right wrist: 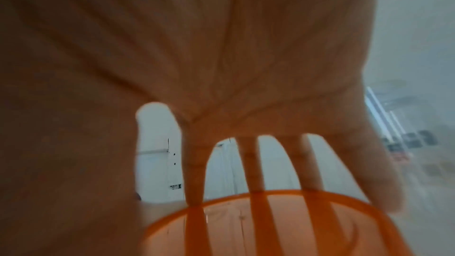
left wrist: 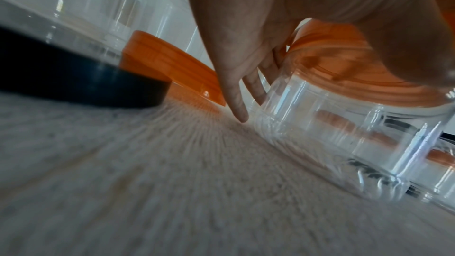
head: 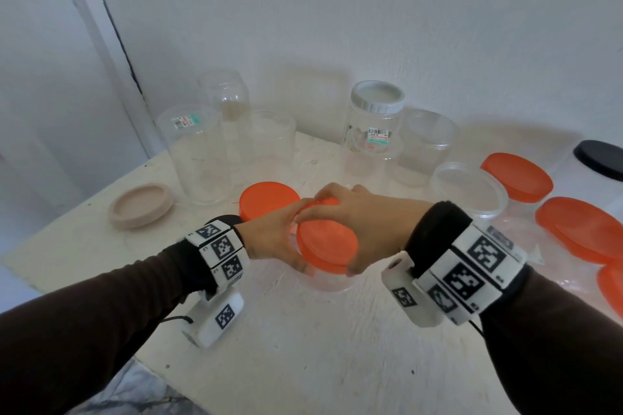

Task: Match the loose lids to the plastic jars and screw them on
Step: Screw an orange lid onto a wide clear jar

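Note:
A short clear jar (head: 332,283) stands at the middle of the white table (head: 303,347) with an orange lid (head: 325,246) lying slightly tilted on its mouth. My left hand (head: 290,236) grips the jar from the left. In the left wrist view its fingers (left wrist: 236,89) curl round the clear jar (left wrist: 332,143) below the orange lid (left wrist: 349,81). My right hand (head: 350,226) grips the lid from above and the right. The right wrist view shows its fingers (right wrist: 256,163) spread over the orange lid (right wrist: 270,225).
Several open clear jars (head: 195,152) stand at the back, one with a white lid (head: 377,98). A beige lid (head: 140,205) lies left, an orange-lidded jar (head: 268,200) just behind my hands. Orange lids (head: 515,175), a clear lid (head: 468,187) and a black lid (head: 600,158) lie right.

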